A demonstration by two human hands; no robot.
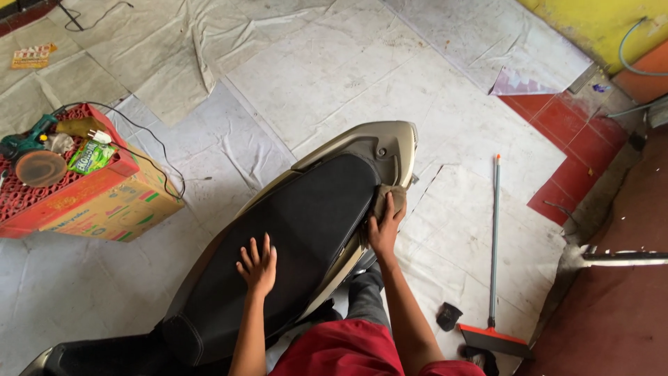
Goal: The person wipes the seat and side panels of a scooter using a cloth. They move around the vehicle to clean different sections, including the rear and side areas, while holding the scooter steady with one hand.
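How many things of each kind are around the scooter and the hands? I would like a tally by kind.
Scooter: 1
Hands, left hand on the seat, right hand on a cloth: 2
Cloth: 1
Power polisher: 1
Red crate: 1
Cardboard box: 1
Floor squeegee: 1
Total: 8

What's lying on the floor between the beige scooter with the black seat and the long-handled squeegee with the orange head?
In the head view, only pale sheeting covers the floor between the beige scooter and the long-handled squeegee; a small black object sits near the squeegee's head.
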